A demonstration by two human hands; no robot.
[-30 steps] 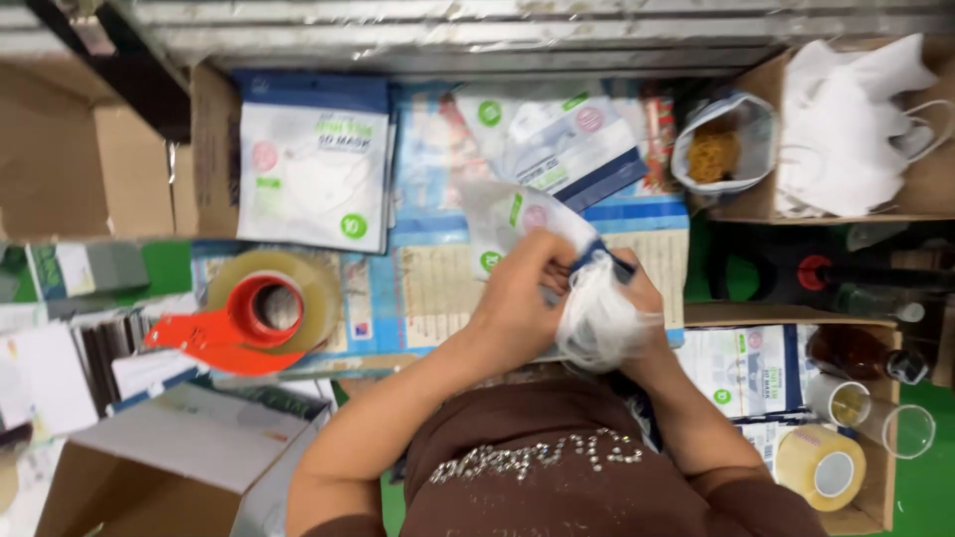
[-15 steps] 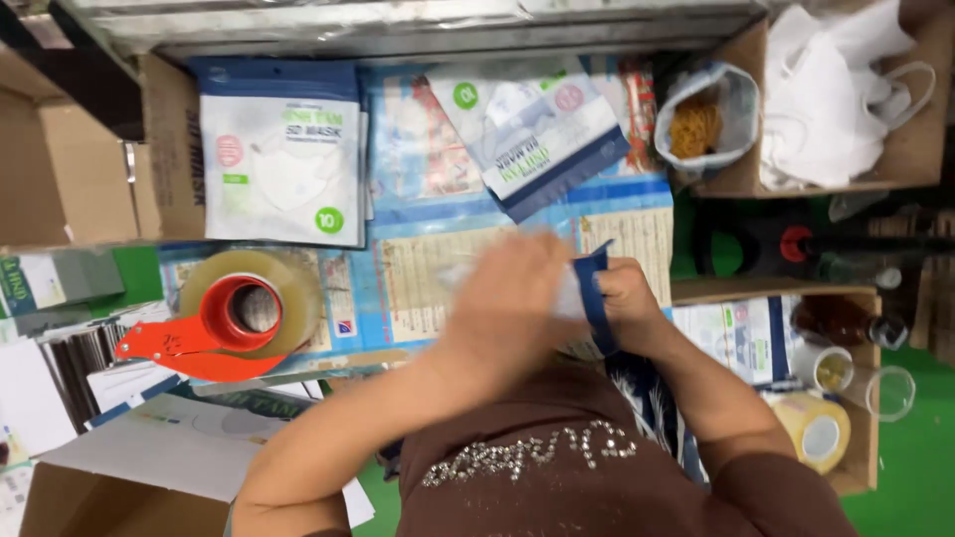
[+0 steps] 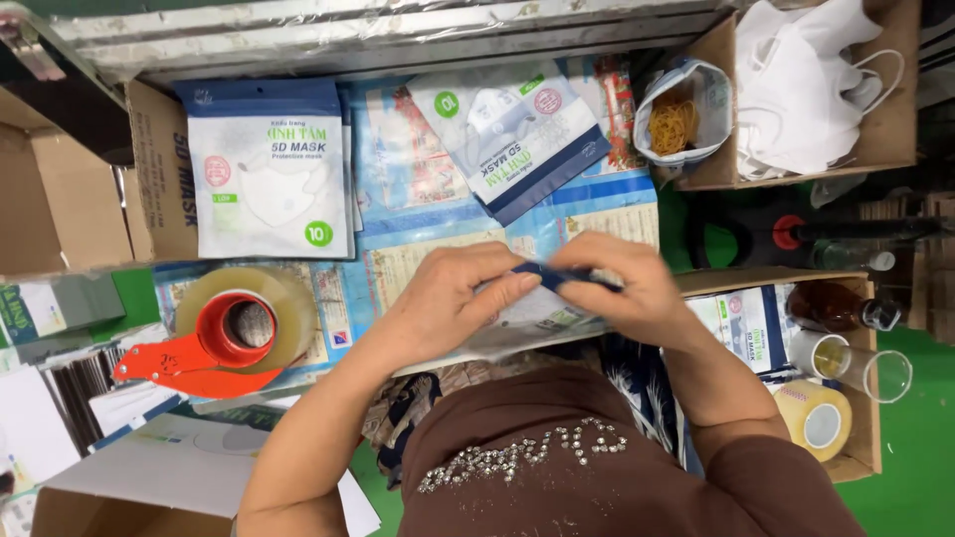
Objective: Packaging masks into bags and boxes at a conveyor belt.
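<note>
Where the hands earlier worked a white mask, left hand (image 3: 453, 298) and right hand (image 3: 637, 283) now pinch the blue top edge of a mask packet (image 3: 537, 298), held flat over the bench (image 3: 597, 214). Tape dispenser (image 3: 224, 333) unmoved at left.

We see a flat white-and-blue mask pouch (image 3: 267, 169) up-left of our hands, another tilted pouch (image 3: 512, 134) above them, and the blue-edged pouch (image 3: 557, 288) between them.

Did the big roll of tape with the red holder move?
No. The tape roll sits just below the white mask packet, as before; only the head camera shifted.
</note>
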